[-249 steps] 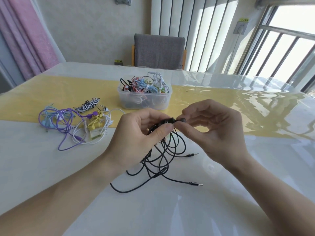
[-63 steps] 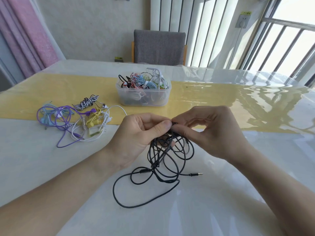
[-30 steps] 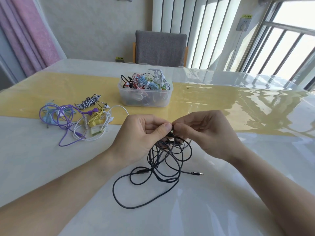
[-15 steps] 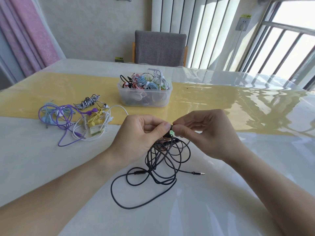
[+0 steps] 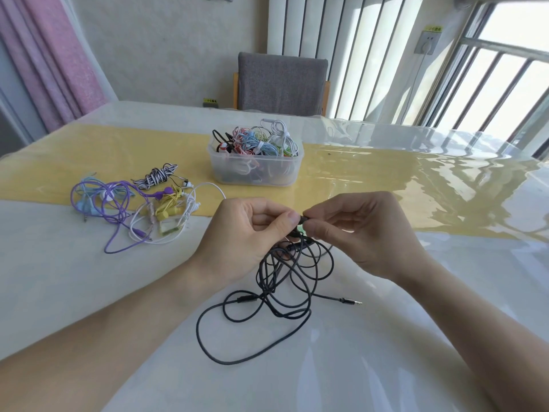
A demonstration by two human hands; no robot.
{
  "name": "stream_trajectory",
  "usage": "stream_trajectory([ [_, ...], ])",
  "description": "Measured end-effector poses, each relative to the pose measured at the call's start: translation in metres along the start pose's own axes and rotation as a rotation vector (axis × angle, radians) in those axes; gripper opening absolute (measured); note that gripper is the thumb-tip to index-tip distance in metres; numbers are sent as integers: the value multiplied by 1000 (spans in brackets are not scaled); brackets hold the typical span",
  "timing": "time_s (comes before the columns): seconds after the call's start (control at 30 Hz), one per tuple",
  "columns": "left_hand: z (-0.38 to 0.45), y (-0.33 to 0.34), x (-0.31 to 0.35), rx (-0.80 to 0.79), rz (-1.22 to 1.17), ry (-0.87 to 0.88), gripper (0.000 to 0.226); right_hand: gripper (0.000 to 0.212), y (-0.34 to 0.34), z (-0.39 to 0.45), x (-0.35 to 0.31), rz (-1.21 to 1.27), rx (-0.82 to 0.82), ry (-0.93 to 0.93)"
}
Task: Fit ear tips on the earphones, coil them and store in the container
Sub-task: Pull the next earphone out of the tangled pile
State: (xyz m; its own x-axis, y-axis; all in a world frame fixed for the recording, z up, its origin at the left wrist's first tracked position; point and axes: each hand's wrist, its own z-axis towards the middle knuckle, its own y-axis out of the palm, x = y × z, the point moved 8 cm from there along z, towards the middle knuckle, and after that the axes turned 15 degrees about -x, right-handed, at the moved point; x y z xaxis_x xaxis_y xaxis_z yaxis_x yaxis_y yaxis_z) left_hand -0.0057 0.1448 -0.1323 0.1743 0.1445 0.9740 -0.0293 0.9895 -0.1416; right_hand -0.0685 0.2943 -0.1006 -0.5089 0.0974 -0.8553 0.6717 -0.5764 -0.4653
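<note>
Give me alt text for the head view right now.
Both hands, left hand and right hand, pinch one end of tangled black earphones above a white table. Beyond sit a clear container of coiled earphones and a loose colourful pile.

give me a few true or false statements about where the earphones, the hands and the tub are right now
1. Both hands, left hand and right hand, pinch the black earphones at their top end. True.
2. The clear container is empty. False: it holds coiled earphones in several colours.
3. The black cable's jack plug lies on the table. True.
4. The loose pile of coloured earphones lies to the person's right. False: it lies to the left.
5. The black earphones are neatly coiled. False: the cable hangs in loose, tangled loops.
</note>
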Motion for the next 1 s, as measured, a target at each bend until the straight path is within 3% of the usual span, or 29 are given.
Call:
stream_trajectory([
  [0.3, 0, 1, -8, -12, -119, -98, 16, 14, 4, 1, 8, 95, -8, 61],
  [0.5, 1, 11, -12, -63, -532, -246, 34, 56, 0, 1, 5, 75, -81, 89],
  [0.6, 1, 12, -11, -110, -666, -286, 43, 95, 17, -2, -1, -172, -223, 112],
  [0.67, 2, 10, -10, -135, -715, -283, 50, 105, 27, -1, -1, -271, -261, 122],
  [0.87, 5, 5, -6, -175, -687, -213, 53, 57, 17, 1, -2, -175, -26, 57],
  [1.0, 5, 1, 1, -175, -501, -152, 50, 43, 13, 1, -1, -112, 32, 43],
])
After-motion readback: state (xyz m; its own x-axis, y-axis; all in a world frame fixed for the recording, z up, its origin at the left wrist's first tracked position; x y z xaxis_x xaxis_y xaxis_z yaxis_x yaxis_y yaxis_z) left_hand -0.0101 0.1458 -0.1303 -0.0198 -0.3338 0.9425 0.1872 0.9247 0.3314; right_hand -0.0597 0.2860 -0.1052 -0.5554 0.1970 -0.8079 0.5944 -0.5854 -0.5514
